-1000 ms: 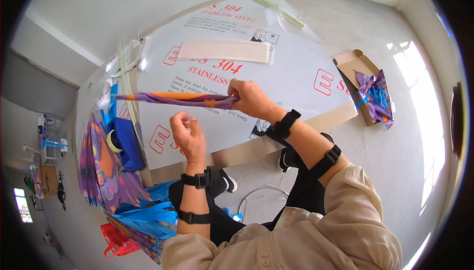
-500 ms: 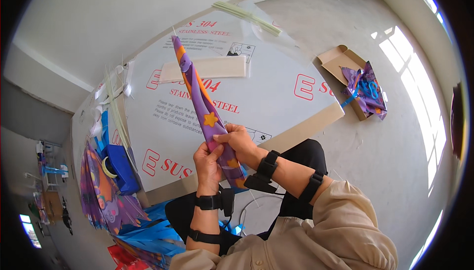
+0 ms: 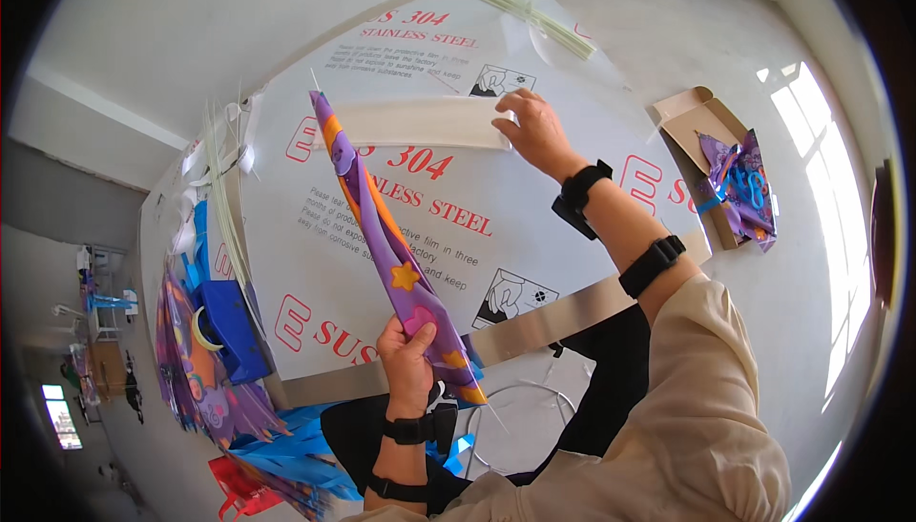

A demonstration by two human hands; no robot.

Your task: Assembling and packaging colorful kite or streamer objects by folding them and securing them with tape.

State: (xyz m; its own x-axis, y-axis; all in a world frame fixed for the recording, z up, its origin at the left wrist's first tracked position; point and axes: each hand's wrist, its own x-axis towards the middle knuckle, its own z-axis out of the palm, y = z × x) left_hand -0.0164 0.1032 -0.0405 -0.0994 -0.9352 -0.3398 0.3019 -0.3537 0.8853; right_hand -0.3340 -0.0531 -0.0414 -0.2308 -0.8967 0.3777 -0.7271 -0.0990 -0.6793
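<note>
In the middle of the head view, a purple roll (image 3: 386, 250) slants over the bench (image 3: 587, 260), its narrow tip crossing a pale packet's (image 3: 420, 123) left end. The left hand (image 3: 408, 362) grasps it near the wide lower end, thumb on top, presumably to keep the folds shut. At upper centre, the right hand (image 3: 536, 133) is at the packet's right end, fingers bent; whether they grip, I cannot tell. At left, the blue tape dispenser (image 3: 239, 336) probably stands there for easy reach.
</note>
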